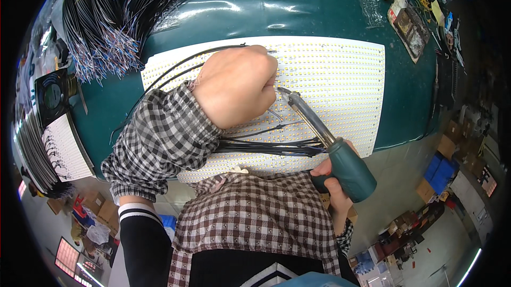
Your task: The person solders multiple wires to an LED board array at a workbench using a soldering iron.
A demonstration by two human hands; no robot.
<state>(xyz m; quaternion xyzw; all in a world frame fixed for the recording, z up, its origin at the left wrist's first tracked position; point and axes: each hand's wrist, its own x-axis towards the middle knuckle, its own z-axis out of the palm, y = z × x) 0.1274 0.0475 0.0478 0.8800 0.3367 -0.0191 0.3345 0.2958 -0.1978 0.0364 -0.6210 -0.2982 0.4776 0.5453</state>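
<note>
A white LED board sheet (340,53), covered in rows of small yellowish chips, lies in front of me. My left hand (237,87) rests over its middle with the fingers curled closed; what is pinched in them is hidden. Black wires (175,71) run in from the left and pass under this hand. In my right hand (338,191) is a soldering iron (351,172) with a thick green handle. Its tip points up and left, close beside my left fingers at the board. A bundle of black wires (266,147) lies across the board nearer me.
Thick bundles of black wire (98,26) with stripped ends lie at the far left of the green tabletop (298,5). A small black fan (50,90) and another wired board (66,146) are on the left. A stained solder tray (409,26) sits far right.
</note>
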